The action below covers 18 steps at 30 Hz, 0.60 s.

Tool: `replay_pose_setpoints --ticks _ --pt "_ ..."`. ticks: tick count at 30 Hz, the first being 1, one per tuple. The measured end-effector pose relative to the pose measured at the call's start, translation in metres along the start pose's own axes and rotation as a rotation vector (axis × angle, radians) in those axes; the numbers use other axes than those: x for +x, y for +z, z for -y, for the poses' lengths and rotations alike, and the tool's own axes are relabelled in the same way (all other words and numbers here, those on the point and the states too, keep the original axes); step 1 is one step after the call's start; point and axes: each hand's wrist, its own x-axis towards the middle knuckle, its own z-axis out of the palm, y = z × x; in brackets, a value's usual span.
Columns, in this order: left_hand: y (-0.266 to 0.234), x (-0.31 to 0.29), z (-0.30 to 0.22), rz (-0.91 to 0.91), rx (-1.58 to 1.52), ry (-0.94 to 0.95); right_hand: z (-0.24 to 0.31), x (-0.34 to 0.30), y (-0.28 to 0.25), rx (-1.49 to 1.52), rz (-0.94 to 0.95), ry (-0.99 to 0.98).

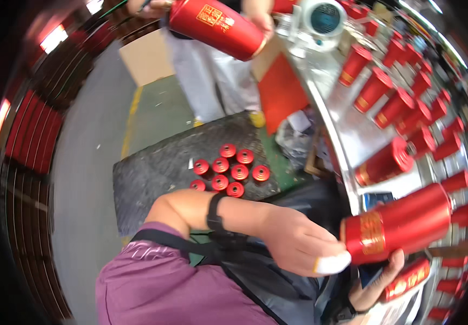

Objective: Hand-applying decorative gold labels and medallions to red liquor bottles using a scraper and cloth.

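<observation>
A large red bottle (407, 223) with a gold printed panel lies tilted at the right. My right hand (383, 281) grips it from below, the thumb along its side. My left hand (301, 241) is beside the bottle's near left end, fingers curled together. A white cover with a yellow edge (332, 264) shows at its fingertips. Whether those fingers pinch anything is hidden. Beneath my right hand, another red bottle (407, 280) lies by the bench. A second red bottle (364, 168) leans on the bench just beyond the held one.
Many red bottles (373, 89) stand along the metal bench (328, 116), beside a round-dialled white device (323, 19). Several more stand on a dark board (152, 168) on the floor. Opposite, another person holds a red bottle (220, 27). Racks (33, 130) line the left.
</observation>
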Motion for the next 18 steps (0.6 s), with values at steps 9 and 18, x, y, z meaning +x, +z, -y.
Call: replay_pose_setpoints --ticks 9,18 --pt "0.009 0.013 -0.003 0.07 -0.058 -0.148 -0.003 0.018 -0.027 0.141 -0.019 0.191" --pt "0.028 0.025 0.005 0.152 -0.114 0.098 0.008 0.0 -0.042 0.098 -0.111 0.194"
